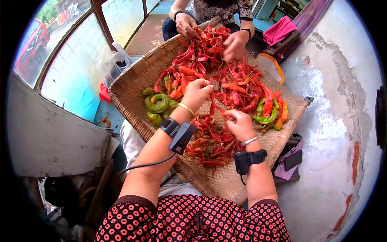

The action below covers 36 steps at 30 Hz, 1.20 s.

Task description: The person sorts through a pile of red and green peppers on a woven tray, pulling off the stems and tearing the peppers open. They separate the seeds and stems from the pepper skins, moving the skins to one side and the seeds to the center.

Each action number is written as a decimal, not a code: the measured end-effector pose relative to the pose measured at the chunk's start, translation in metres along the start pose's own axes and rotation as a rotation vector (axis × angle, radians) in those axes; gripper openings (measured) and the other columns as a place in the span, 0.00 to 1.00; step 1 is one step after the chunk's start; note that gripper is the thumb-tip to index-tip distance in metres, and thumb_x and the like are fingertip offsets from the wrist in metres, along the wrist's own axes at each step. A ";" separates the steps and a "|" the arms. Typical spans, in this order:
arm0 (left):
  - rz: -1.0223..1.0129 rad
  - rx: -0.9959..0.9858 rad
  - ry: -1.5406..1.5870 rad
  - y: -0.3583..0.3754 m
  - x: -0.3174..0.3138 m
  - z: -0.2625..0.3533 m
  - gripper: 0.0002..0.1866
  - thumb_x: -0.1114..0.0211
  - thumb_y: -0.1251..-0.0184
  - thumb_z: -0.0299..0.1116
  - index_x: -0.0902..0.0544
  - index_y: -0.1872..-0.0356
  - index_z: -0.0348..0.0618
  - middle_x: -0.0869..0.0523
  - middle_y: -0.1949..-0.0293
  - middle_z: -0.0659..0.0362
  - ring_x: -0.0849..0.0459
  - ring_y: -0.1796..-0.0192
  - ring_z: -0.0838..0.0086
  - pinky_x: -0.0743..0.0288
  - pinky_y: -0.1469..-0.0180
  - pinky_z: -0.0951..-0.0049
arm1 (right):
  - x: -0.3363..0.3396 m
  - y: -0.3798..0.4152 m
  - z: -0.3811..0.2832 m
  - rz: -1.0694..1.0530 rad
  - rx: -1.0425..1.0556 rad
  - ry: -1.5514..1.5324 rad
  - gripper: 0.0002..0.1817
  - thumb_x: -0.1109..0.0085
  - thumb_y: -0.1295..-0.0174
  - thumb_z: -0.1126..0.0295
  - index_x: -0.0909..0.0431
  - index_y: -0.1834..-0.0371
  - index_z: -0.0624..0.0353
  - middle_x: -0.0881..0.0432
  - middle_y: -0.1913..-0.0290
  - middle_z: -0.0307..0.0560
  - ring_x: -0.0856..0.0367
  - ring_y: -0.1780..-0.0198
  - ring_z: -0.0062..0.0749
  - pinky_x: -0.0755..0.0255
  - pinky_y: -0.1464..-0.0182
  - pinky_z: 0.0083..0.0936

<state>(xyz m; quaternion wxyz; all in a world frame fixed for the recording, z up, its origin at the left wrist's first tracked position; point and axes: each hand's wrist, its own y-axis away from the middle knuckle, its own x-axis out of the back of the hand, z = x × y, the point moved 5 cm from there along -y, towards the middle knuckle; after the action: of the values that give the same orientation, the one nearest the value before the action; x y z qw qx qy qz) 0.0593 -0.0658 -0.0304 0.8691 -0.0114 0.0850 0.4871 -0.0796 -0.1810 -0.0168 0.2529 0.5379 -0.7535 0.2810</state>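
Note:
A wide woven basket tray (pixel 129 90) rests across my lap, with red chili peppers heaped in it. My left hand (pixel 196 94) is closed in a pinch on a dried red chili pepper (pixel 212 101) that hangs down over the middle of the tray. Lower and to the right, my right hand (pixel 240 125) has its thumb and fingers together at a thin red chili pepper (pixel 220 109), slightly blurred. Beneath both hands lies a smaller pile of dried chilies (pixel 211 141). Green peppers (pixel 157 103) sit left of my left hand; a curled green pepper (pixel 266 117) lies right of my right hand.
Opposite me, another person's two hands (pixel 186 25) work in the far chili heap (pixel 209 44). A plastic bag (pixel 113 62) stands beyond the tray's left rim. On the right are a pink cloth (pixel 279 31), a purple bag (pixel 288 161) and a worn wall (pixel 330 121). Windows (pixel 72 68) line the left.

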 end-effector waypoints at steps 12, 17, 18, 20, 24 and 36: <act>-0.187 0.231 0.041 0.009 -0.027 -0.017 0.03 0.42 0.41 0.30 0.26 0.68 0.44 0.24 0.78 0.66 0.25 0.78 0.84 0.32 0.79 0.84 | 0.023 -0.006 0.051 0.236 -0.111 -0.223 0.14 0.41 0.47 0.70 0.24 0.58 0.62 0.21 0.67 0.41 0.25 0.69 0.20 0.30 0.64 0.18; -0.263 0.246 -0.025 0.015 -0.035 -0.020 0.07 0.42 0.41 0.28 0.27 0.62 0.40 0.23 0.75 0.63 0.22 0.75 0.82 0.29 0.78 0.84 | -0.007 0.000 0.017 -0.093 -0.156 -0.366 0.24 0.42 0.44 0.64 0.33 0.46 0.62 0.26 0.61 0.40 0.28 0.63 0.19 0.32 0.60 0.17; -0.308 0.263 -0.045 0.016 -0.037 -0.021 0.08 0.42 0.41 0.28 0.27 0.62 0.40 0.23 0.74 0.63 0.22 0.75 0.81 0.28 0.77 0.83 | -0.010 0.001 0.019 -0.101 -0.153 -0.293 0.23 0.44 0.44 0.66 0.32 0.46 0.63 0.25 0.63 0.40 0.27 0.64 0.19 0.31 0.62 0.16; -0.381 0.262 -0.094 0.016 -0.040 -0.026 0.09 0.43 0.40 0.31 0.27 0.62 0.38 0.21 0.73 0.62 0.21 0.75 0.80 0.27 0.76 0.83 | -0.014 0.001 0.026 -0.110 -0.151 -0.219 0.21 0.45 0.44 0.68 0.31 0.47 0.63 0.24 0.64 0.40 0.26 0.64 0.19 0.30 0.64 0.16; -0.248 -0.004 -0.493 0.010 -0.030 -0.020 0.11 0.42 0.41 0.37 0.23 0.68 0.37 0.20 0.76 0.58 0.20 0.75 0.76 0.27 0.73 0.77 | -0.002 0.001 0.047 -0.191 -0.265 -0.242 0.16 0.47 0.46 0.72 0.28 0.53 0.64 0.24 0.74 0.40 0.25 0.75 0.20 0.30 0.72 0.18; -0.620 -0.329 -1.274 0.027 -0.049 -0.040 0.11 0.39 0.54 0.38 0.19 0.69 0.46 0.19 0.70 0.53 0.21 0.64 0.58 0.27 0.61 0.61 | 0.034 0.008 0.061 -0.179 -0.288 0.415 0.15 0.40 0.54 0.59 0.22 0.64 0.54 0.20 0.66 0.50 0.22 0.63 0.41 0.28 0.61 0.31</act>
<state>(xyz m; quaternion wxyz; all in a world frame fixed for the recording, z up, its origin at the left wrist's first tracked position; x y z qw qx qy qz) 0.0059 -0.0975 -0.0604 0.8350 0.1203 -0.5191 0.1371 -0.1023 -0.2439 -0.0389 0.4996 0.4916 -0.6674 0.2516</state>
